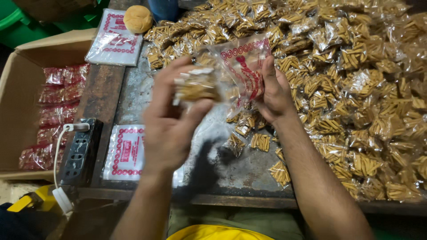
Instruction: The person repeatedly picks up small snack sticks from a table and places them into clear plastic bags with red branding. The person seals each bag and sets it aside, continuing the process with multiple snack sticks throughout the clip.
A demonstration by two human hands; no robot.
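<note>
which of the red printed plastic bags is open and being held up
The clear plastic bag with red print between the left hand and right hand; the two other printed bag stacks lie flat on the table.

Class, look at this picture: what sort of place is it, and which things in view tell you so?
Probably a small snack-packing workbench: a heap of small clear snack packets, stacks of printed bags, and a cardboard box holding filled red packs.

clear glossy plastic bag with red print (243,62): thin, crinkled film | heap of small shiny cellophane packets of tan sticks (356,84): glinted | grey metal tabletop (240,169): matt, scuffed, rust-spotted | brown cardboard box (18,89): dull, papery | black plastic power strip (81,151): smooth
</note>
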